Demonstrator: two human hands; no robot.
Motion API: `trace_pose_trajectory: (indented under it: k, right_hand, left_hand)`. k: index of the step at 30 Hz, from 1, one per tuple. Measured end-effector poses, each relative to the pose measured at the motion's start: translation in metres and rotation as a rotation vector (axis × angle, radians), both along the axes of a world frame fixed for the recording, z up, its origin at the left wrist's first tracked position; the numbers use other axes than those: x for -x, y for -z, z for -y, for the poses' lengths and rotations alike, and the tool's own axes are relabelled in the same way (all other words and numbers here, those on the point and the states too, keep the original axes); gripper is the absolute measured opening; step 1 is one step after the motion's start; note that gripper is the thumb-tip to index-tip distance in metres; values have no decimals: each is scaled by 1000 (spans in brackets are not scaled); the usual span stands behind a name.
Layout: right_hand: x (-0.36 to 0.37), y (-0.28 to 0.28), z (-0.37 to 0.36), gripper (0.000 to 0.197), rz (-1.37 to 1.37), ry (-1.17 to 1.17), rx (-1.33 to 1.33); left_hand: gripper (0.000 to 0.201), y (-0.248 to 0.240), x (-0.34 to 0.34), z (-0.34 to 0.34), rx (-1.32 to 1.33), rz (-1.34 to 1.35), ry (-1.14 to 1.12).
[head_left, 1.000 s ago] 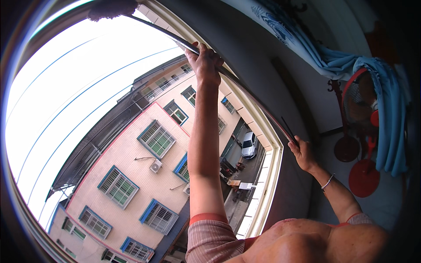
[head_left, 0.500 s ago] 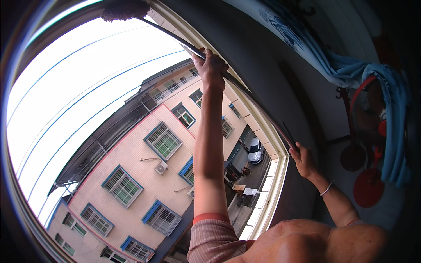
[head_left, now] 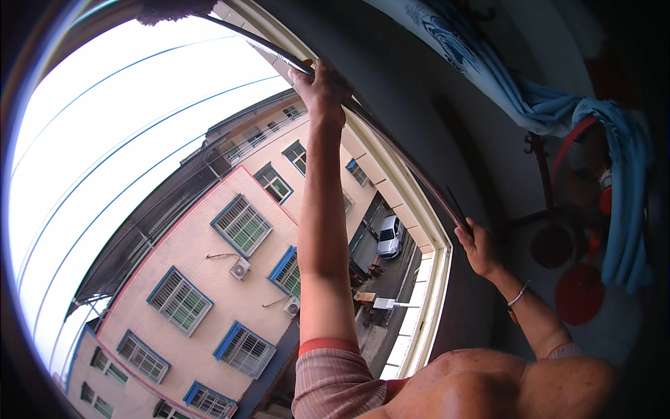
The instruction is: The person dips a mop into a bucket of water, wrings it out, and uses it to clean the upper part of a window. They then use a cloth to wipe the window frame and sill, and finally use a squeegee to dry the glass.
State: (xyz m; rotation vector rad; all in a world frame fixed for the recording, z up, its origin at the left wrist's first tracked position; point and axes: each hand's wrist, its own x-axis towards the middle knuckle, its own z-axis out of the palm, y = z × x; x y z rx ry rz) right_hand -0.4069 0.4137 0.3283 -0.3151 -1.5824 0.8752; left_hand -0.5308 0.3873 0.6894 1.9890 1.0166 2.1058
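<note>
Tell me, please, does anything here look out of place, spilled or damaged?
The blue curtain looks slightly odd: at the right it is bunched and looped, overlapping a red fan in this view, rather than hanging straight. Whether they touch, I cannot tell. I see no spill or damage.

My left hand (head_left: 322,87), near the top centre of the frame, grips a long dark pole (head_left: 279,54) that slants down to the right. At the upper left, its far end carries a dark, fluffy head (head_left: 171,8), cut off by the frame's edge. My right hand (head_left: 480,248), right of centre, holds the pole's lower end; a pale bracelet (head_left: 518,293) circles that wrist. The pole runs along a cream window frame (head_left: 438,279). Through the opening, a pinkish building (head_left: 188,241) fills the lower left, and a silver car (head_left: 389,237) sits just right of my left forearm. A blue curtain (head_left: 621,188) hangs bunched at the far right.
</note>
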Motion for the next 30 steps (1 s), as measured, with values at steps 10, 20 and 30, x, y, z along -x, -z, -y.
trace_pose_trajectory:
  k: [10, 20, 30]
  right_hand:
    - [27, -9, -22, 42, -16, -99, 130]
    - [37, -6, 4, 40, -72, -27, 115]
    - [-3, 17, 19, 35, -158, -180, 176]
  left_hand:
    - [30, -17, 24, -50, 104, 12, -117]
    - [26, -22, 27, -34, 151, 38, -119]
    - [22, -14, -84, -11, -82, -134, 194]
